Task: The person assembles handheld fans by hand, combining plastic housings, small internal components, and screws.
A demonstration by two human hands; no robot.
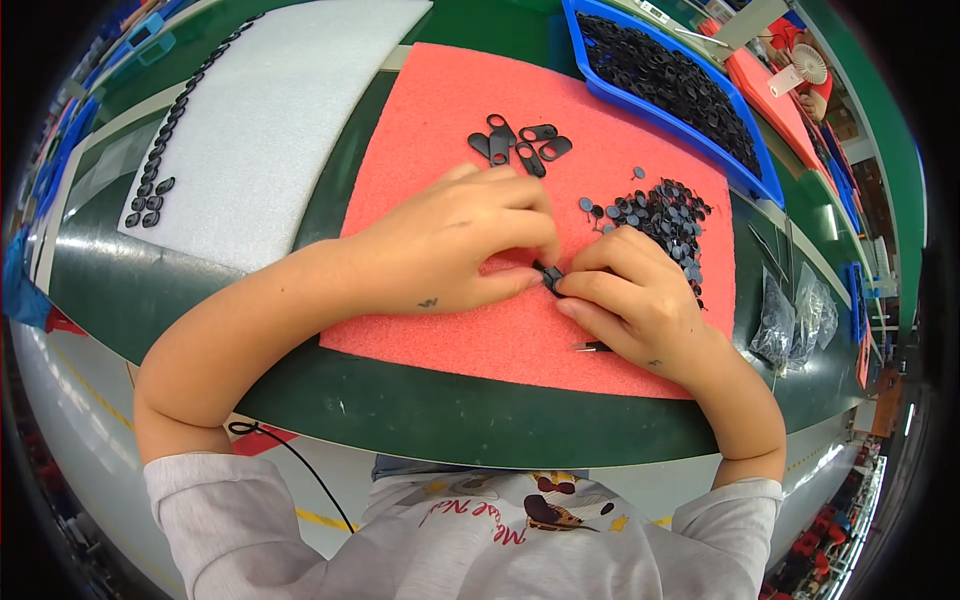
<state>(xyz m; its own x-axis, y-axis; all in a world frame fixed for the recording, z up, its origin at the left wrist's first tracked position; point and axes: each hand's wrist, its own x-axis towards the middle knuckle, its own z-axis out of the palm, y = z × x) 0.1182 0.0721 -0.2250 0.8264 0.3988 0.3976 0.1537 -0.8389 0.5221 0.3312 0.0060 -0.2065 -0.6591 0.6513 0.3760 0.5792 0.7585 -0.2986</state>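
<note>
Over the pink foam mat (440, 350), my left hand (465, 240) and my right hand (640, 300) meet fingertip to fingertip. Between them they pinch a small black plastic part (551, 279); the fingers cover much of it. Beneath my right hand pokes out the metal tip of a thin tool (592, 347), its rest hidden. Several flat black oval pieces with a round hole (530, 157) lie just beyond my left hand. Past my right hand spreads a heap of small round grey-and-black discs with stems (660, 215).
A blue tray (765, 185) full of black parts stands at the far right. On the left, a white foam sheet (270, 120) carries a row of small black parts (165, 140). Clear plastic bags (800, 320) and tweezers (770, 250) lie right of the mat on the green table (430, 415).
</note>
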